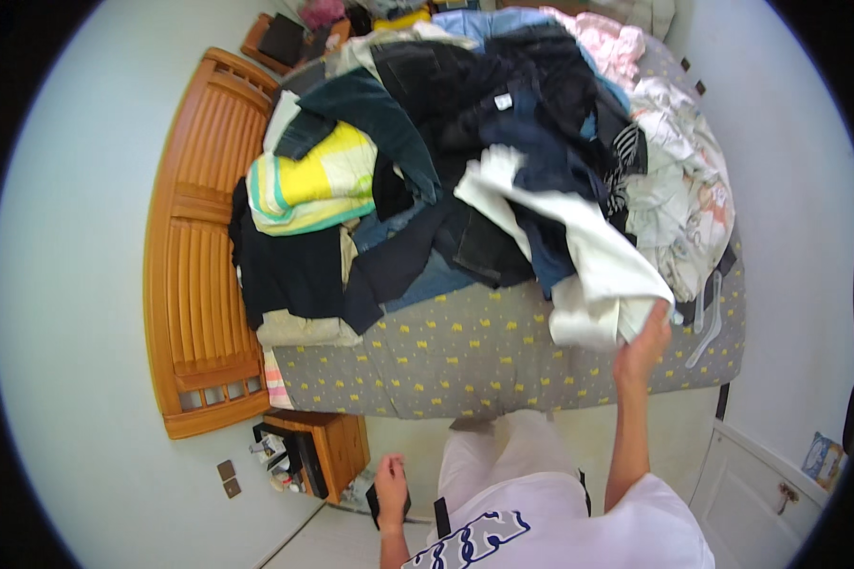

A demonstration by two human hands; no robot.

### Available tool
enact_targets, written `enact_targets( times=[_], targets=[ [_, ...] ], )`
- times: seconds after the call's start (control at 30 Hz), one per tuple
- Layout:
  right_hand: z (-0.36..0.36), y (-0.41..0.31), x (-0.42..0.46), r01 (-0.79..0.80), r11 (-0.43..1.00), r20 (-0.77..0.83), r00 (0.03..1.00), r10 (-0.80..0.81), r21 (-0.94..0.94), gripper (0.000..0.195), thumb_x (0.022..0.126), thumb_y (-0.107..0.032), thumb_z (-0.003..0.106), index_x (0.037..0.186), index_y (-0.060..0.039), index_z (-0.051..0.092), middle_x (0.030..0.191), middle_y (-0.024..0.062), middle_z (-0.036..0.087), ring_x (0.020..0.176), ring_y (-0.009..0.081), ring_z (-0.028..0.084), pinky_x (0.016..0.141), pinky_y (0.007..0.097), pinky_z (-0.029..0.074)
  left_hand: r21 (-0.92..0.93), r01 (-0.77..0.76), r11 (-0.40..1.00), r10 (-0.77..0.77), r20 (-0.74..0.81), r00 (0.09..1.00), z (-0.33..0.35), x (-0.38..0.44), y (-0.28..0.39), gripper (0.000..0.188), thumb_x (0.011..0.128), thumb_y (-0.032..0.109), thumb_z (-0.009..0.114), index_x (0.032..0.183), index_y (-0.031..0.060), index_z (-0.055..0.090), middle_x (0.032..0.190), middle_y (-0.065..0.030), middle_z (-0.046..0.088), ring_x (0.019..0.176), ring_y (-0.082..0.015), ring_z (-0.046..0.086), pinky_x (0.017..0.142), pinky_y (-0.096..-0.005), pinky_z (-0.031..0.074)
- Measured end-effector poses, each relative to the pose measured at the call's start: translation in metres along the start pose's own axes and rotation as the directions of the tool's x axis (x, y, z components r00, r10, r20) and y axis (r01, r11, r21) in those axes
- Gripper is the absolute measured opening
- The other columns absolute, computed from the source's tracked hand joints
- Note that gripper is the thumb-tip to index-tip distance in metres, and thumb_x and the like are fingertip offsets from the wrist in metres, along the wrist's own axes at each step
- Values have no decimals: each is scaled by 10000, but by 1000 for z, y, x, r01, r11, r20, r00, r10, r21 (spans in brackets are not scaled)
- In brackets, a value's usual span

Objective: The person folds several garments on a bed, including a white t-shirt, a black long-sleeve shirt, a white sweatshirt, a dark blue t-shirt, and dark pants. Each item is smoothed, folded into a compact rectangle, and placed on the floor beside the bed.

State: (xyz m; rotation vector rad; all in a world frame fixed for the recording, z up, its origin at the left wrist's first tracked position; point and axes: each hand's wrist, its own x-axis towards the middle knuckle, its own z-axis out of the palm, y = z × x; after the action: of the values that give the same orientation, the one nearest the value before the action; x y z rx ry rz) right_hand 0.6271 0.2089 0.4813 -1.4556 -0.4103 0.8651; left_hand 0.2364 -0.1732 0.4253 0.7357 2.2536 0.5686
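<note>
My right hand (643, 348) grips a white garment (598, 242) at its near end. The cloth stretches away to the left over the dark clothes and is partly blurred. Beneath it lies a navy garment (523, 135) with a small white label. My left hand (391, 487) hangs low beside my leg, loosely curled, with no garment in it. A dark item (374, 506) shows behind that hand; I cannot tell what it is. In front of me a heap of black clothes (462, 85) and denim (427, 284) spreads across the bed.
The bed has a grey sheet with yellow figures (455, 355) and a slatted wooden headboard (213, 242). A folded yellow-and-white striped cloth (320, 185) lies left, printed bedding (683, 192) right. Clear plastic hangers (708, 327) rest near the right edge. A wooden nightstand (345, 455) stands lower left.
</note>
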Motion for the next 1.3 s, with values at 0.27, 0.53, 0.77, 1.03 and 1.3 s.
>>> enact_targets(
  times=[0.27,0.53,0.77,1.03,1.3],
  targets=[
    [-13,-125,-195,222,910,595,803,34,-351,335,1054,-335,743,889,-50,807,785,-29,729,721,65,654,663,270,525,-322,-673,666,742,377,554,-43,-6,233,385,1017,145,692,1389,48,662,1440,-166,663,1340,-326,635,1120,-430,501],
    [-28,-130,-403,461,801,814,578,54,-381,320,1068,-268,711,902,0,765,670,90,619,595,164,528,594,373,437,-571,-637,519,844,223,488,-6,-28,138,557,898,163,770,1399,6,582,1394,-236,613,1297,-442,598,1094,-512,483],
    [-68,-124,-440,181,886,686,703,187,-428,318,1091,-252,697,956,29,758,653,22,492,637,78,428,574,319,362,-317,-850,420,904,227,362,-67,28,123,441,735,-49,758,1133,133,703,1214,-87,693,1173,-389,645,1003,-479,502],
    [-48,-157,-451,478,857,794,589,-150,-192,403,1045,-245,741,762,24,642,620,24,463,583,119,420,537,350,326,-415,-714,563,818,399,414,-137,60,114,323,880,-76,720,1163,70,769,1113,-143,798,1093,-332,760,1001,-420,568],
    [-11,-195,-396,907,413,912,236,-335,-83,375,758,-131,950,768,-42,585,711,73,510,554,215,438,516,364,287,-40,-902,430,719,-589,369,-285,36,151,169,906,-40,707,1011,77,769,842,-83,780,788,-211,793,701,-322,572]
  ],
)
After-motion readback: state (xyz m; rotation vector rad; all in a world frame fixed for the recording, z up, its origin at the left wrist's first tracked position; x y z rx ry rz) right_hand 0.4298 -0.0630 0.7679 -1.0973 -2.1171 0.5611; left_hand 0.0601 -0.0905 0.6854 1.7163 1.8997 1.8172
